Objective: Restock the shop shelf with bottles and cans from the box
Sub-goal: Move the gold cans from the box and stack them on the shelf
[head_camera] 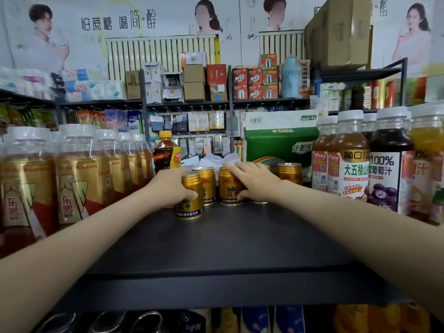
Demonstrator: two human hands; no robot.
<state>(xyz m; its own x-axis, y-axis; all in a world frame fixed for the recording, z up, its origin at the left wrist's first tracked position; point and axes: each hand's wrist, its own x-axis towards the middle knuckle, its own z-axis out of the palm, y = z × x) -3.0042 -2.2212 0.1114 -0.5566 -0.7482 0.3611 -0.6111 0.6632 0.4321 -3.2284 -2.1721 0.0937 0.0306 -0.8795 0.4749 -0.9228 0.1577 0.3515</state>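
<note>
Squaring up gold cans on the dark shelf (216, 248), both hands in.

Near part of shelf is bare, matte, flat; box not in view. Left hand (168, 188) wraps the front can (189, 207), thumb across the lbl. Right hand (254, 181) lies w/ fingers straight over the next cans (229, 186), thumb vs 1 side. Better to slide than lift: slick metal cylinders w/ ribbed shoulders prob. tip easily, so keep bases flat, lbls fwd. Clear white-capped bottles (79, 176) stand L, juice bottles (384, 169) R, w/ a green carton (276, 145) behind.
</note>
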